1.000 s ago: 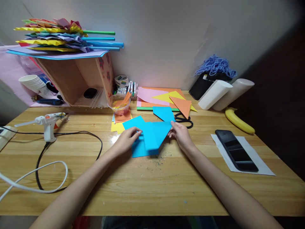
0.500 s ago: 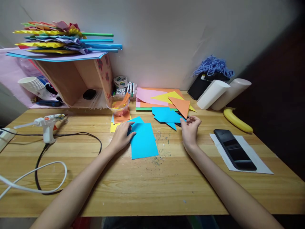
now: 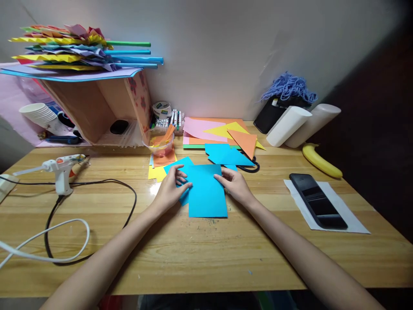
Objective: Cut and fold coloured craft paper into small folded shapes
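Blue paper sheet [image 3: 207, 196] between both hands [image 3: 170, 188] [image 3: 238, 186]

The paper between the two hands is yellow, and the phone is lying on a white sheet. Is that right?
Not quite. The paper between the left hand and the right hand is blue, as the head view shows. The phone is lying on a white sheet, just as you said.

Near the bench's [image 3: 193, 262] left edge stands a glue gun [image 3: 63, 174], before a box [image 3: 141, 97]; paper sheets [image 3: 208, 193] lie mid-bench; near the right edge, a banana [image 3: 321, 161] lies behind a phone [image 3: 318, 201].
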Available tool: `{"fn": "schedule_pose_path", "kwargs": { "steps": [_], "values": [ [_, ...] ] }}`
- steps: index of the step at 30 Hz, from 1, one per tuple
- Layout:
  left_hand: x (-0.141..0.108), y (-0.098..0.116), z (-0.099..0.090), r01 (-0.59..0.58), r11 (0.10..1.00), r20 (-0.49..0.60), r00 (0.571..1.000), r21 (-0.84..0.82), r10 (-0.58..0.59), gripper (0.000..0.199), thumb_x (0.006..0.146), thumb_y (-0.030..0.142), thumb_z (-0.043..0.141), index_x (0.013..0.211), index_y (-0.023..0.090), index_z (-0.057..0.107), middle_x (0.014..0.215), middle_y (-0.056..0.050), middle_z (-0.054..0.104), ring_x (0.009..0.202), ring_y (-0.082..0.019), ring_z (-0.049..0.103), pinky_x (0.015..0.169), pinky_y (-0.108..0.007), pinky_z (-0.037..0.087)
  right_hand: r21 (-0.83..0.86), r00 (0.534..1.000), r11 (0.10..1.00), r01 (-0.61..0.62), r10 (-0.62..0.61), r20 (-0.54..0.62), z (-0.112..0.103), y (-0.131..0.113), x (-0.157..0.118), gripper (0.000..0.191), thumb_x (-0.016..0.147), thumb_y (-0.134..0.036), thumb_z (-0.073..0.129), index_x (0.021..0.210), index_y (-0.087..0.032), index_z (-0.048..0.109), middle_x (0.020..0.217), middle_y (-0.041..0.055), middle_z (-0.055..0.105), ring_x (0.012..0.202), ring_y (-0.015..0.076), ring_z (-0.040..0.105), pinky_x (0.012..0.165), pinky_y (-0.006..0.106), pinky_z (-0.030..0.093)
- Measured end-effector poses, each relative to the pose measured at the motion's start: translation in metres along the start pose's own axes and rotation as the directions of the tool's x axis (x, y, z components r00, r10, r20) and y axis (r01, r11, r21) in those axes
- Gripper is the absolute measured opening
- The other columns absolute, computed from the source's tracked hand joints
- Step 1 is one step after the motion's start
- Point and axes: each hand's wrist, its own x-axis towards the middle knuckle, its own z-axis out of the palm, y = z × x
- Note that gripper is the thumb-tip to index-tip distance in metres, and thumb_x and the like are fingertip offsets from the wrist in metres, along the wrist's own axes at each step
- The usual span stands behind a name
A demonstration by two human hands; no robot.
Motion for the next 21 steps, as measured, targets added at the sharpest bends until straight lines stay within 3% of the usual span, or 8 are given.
{"fn": "schedule_pose_path", "kwargs": {
  "steps": [2, 4, 8, 14, 17, 21],
  "values": [
    [-0.001, -0.004, -0.002, -0.065, 0.982, 0.04, 0.997, 0.177, 0.059, 0.052, 0.069, 0.028, 0.065, 0.114, 0.019, 0.042, 0.093, -0.003, 0.053, 0.082, -0.015, 0.053, 0.071, -0.029, 0.045, -0.188, 0.996, 0.98, 0.063, -0.073, -0.044, -0.002, 0.004, 0.001, 0.031, 0.08, -0.038, 0.053, 0.102, -0.018, 0.063, 0.093, 0.0062, 0.066, 0.083, 0.023, 0.061, 0.076, 0.037, 0.05],
    [-0.002, -0.004, -0.005, -0.129, 0.946, 0.099, 0.99, 0.298, 0.104, 0.045, 0.071, 0.03, 0.064, 0.11, 0.019, 0.046, 0.095, -0.004, 0.053, 0.087, -0.017, 0.053, 0.073, -0.031, 0.044, -0.398, 0.982, 0.905, 0.152, -0.185, -0.045, -0.003, 0.006, 0.002, 0.029, 0.082, -0.034, 0.051, 0.104, -0.018, 0.062, 0.097, 0.0083, 0.065, 0.086, 0.0241, 0.06, 0.078, 0.038, 0.049],
    [-0.003, 0.0, -0.007, -0.196, 0.896, 0.161, 0.977, 0.398, 0.142, 0.038, 0.074, 0.034, 0.06, 0.108, 0.019, 0.049, 0.095, -0.005, 0.054, 0.089, -0.019, 0.053, 0.076, -0.033, 0.044, -0.628, 0.911, 0.677, 0.383, -0.388, 0.138, -0.001, 0.002, 0.0, 0.032, 0.087, -0.022, 0.041, 0.117, -0.018, 0.054, 0.112, 0.0109, 0.059, 0.104, 0.0245, 0.054, 0.089, 0.041, 0.044],
    [-0.002, -0.001, -0.007, -0.214, 0.875, 0.172, 0.973, 0.435, 0.153, 0.041, 0.074, 0.035, 0.06, 0.109, 0.019, 0.049, 0.094, -0.004, 0.055, 0.089, -0.02, 0.053, 0.077, -0.034, 0.044, -0.651, 0.794, 0.463, 0.601, -0.432, 0.427, 0.005, -0.01, -0.009, 0.037, 0.087, -0.013, 0.038, 0.121, -0.017, 0.051, 0.122, 0.0129, 0.054, 0.109, 0.023, 0.052, 0.091, 0.041, 0.045],
    [-0.002, -0.002, -0.007, -0.202, 0.883, 0.175, 0.975, 0.424, 0.139, 0.041, 0.073, 0.031, 0.06, 0.11, 0.017, 0.049, 0.095, -0.006, 0.056, 0.09, -0.021, 0.054, 0.078, -0.034, 0.045, -0.625, 0.748, 0.416, 0.66, -0.437, 0.499, 0.011, -0.015, -0.014, 0.036, 0.087, -0.013, 0.038, 0.12, -0.016, 0.052, 0.124, 0.0129, 0.053, 0.11, 0.0232, 0.052, 0.091, 0.042, 0.046],
    [0.0, -0.003, -0.01, -0.188, 0.895, 0.195, 0.974, 0.405, 0.116, 0.036, 0.071, 0.02, 0.057, 0.107, 0.017, 0.052, 0.096, -0.007, 0.056, 0.09, -0.02, 0.054, 0.079, -0.035, 0.045, -0.613, 0.725, 0.389, 0.687, -0.425, 0.543, 0.017, -0.019, -0.019, 0.035, 0.086, -0.014, 0.04, 0.118, -0.015, 0.054, 0.122, 0.013, 0.055, 0.113, 0.0243, 0.049, 0.093, 0.043, 0.045]
  ]
}}
